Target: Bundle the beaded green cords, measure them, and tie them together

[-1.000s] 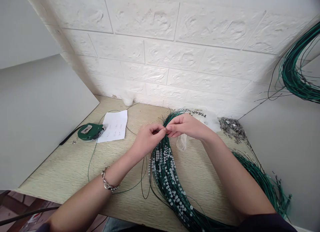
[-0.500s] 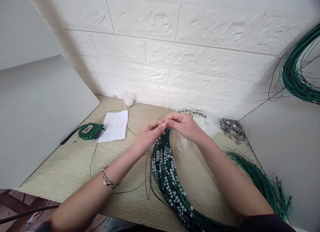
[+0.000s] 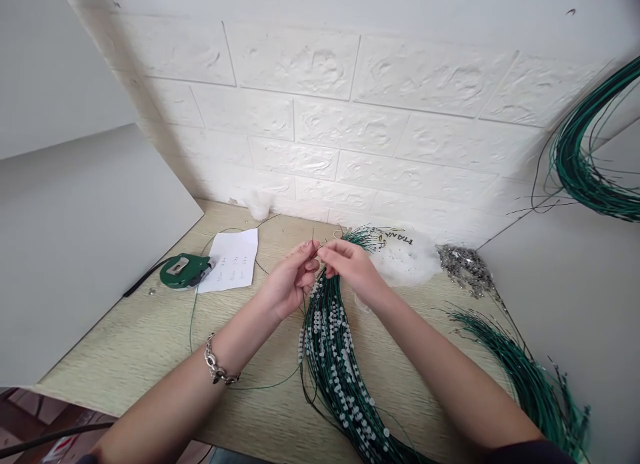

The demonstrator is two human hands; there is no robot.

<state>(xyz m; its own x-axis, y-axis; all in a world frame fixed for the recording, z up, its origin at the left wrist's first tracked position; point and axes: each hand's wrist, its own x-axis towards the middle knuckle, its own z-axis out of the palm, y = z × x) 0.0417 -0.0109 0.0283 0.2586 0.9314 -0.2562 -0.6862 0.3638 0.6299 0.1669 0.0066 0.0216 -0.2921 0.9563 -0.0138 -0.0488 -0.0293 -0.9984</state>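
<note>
My left hand (image 3: 287,284) pinches a thin green wire between thumb and forefinger, with a short end of it standing up above the fingertips. Close against it, the fingertips of my right hand (image 3: 355,267) are pressed together at the same spot; what they grip is too small to make out. Beneath both hands a thick bundle of dark green wires (image 3: 345,364), dotted with small white beads, curves toward the table's front edge. The loose far ends of the bundle fan out just beyond my right hand.
At left, a green tape measure (image 3: 183,271) lies beside a paper with writing (image 3: 235,261). A clear plastic bag (image 3: 410,261) and a heap of small metal pieces (image 3: 465,267) are at the back right. More green wires lie at right (image 3: 525,377); a coil (image 3: 575,157) hangs above.
My left hand has turned so its palm and curled fingers show, and a wire end now sticks up above it. My right hand has shifted slightly, uncovering the bundle's far ends.
</note>
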